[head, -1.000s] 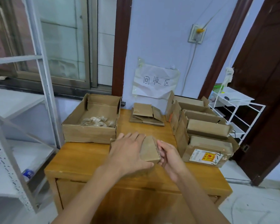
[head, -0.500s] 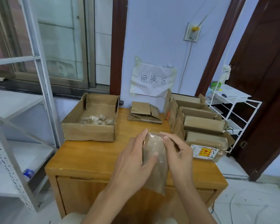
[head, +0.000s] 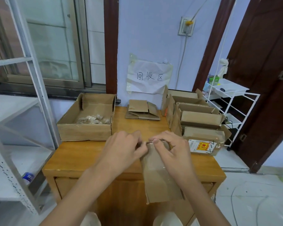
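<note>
The flattened cardboard box (head: 160,176) hangs in front of the table (head: 82,157) edge, its long axis running down toward the person. The left hand (head: 122,149) and right hand (head: 171,149) are equally near; both pinch its top edge, fingertips almost meeting. The stack of flattened boxes (head: 142,111) lies straight beyond.

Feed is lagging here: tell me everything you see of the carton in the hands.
The carton is plain brown cardboard, long and narrow, with glossy clear tape across its face. It is held on end over the near edge of the table, lower end hanging past the table front. The left hand and right hand pinch its top end, thumbs close together. Whether it is flattened I cannot tell.
</note>
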Motion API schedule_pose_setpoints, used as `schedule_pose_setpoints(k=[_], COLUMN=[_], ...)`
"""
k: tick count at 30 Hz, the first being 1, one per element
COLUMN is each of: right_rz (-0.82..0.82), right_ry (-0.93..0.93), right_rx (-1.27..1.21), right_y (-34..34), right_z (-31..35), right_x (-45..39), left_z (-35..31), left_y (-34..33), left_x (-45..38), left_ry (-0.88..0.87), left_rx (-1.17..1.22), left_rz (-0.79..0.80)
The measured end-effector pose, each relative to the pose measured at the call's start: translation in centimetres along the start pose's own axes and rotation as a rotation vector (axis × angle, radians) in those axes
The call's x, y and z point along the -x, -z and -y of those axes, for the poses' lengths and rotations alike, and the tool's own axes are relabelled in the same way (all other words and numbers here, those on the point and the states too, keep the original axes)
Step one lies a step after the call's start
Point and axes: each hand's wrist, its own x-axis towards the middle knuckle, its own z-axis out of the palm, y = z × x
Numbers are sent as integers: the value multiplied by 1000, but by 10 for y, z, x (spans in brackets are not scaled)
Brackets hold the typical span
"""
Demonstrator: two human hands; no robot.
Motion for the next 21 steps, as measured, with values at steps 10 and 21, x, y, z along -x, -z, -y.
schedule_pose_setpoints(k=[10,21], right_rz=[64,126], right_ry=[13,-33], right_rx=[102,151], right_y=[-8,-15], right_z=[0,0], right_x=[1,11], left_z=[-2,0], left_y=[5,-4], left_x=[4,6], left_ry=[267,277], left_rx=[267,125], left_rz=[54,116])
